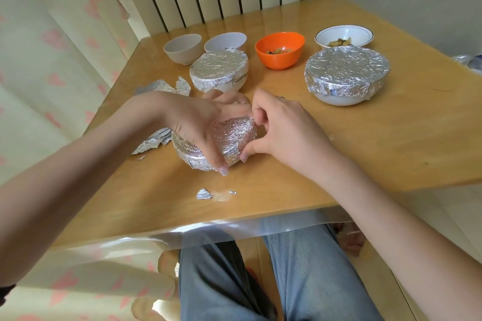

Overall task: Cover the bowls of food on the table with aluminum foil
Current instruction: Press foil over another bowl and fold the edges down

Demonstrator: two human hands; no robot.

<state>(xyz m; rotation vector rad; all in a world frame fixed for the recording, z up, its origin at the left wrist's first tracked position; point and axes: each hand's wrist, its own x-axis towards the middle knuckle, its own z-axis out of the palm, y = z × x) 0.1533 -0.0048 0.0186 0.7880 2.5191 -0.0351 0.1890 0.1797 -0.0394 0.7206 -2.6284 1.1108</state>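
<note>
Foil-wrapped bowl (229,141) mid-frame on tabletop (365,143) | our left hand (193,122) clamps over it so it stays put | right hand (281,130) fingers pinch foil edge snug | orange bowl (279,50) upper middle uncovered

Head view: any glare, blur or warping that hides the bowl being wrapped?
Head view: soft, even light; the foil on the held bowl glints but its crinkles stay readable; wide-angle bend stretches the forearms and curves the table edge; the clear sheet at the near edge shines; hands cover much of the bowl.
</note>
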